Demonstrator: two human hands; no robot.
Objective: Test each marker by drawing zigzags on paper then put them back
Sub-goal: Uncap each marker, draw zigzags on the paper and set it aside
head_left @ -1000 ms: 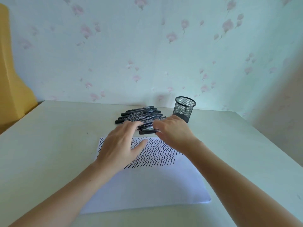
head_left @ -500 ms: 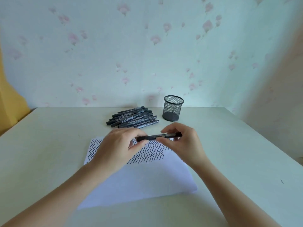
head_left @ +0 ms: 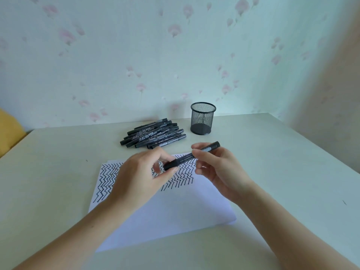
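Observation:
A black marker (head_left: 188,156) hangs above the paper, held between both hands. My left hand (head_left: 143,176) pinches its near cap end with thumb and fingers. My right hand (head_left: 218,168) grips the barrel near the far end. The white paper (head_left: 171,207) lies on the table, with rows of black zigzags across its upper part. A pile of several black markers (head_left: 153,136) lies behind the paper. To the right of the pile stands a black mesh pen cup (head_left: 203,118), upright and with no pens showing in it.
The pale table (head_left: 282,162) meets a flowered wall at the back. A yellow object (head_left: 9,131) shows at the far left edge. The table's right edge runs diagonally along the right side.
Both hands lifted one marker off the pile and drew it back over the paper. It now tilts, right end higher, and the left hand pinches the cap end.

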